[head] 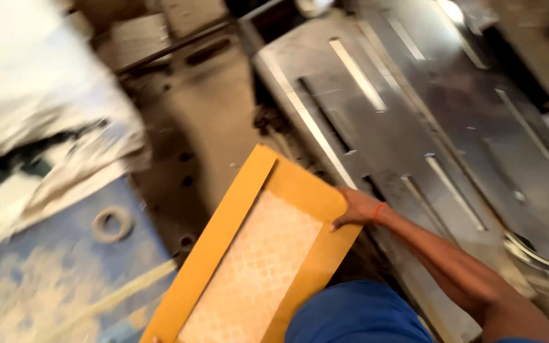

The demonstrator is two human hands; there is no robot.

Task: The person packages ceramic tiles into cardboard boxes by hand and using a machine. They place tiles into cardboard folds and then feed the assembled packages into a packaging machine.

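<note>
A large orange-yellow paper envelope (300,190) with a pale, net-patterned panel in its middle lies slanted in front of me, running from bottom left to upper right. My right hand (358,208) grips its far right edge, thumb on top, with a red thread around the wrist. My left hand is out of sight below the frame. The envelope's lower end is cut off by the bottom edge, next to my blue-clad knee (357,314).
A steel machine bed (414,114) with long slots fills the right side. A crumpled white sack (33,108) lies at the left, above a dusty blue surface (46,286) with a small ring (112,223) on it. A dirty brown plate with holes (204,127) sits between.
</note>
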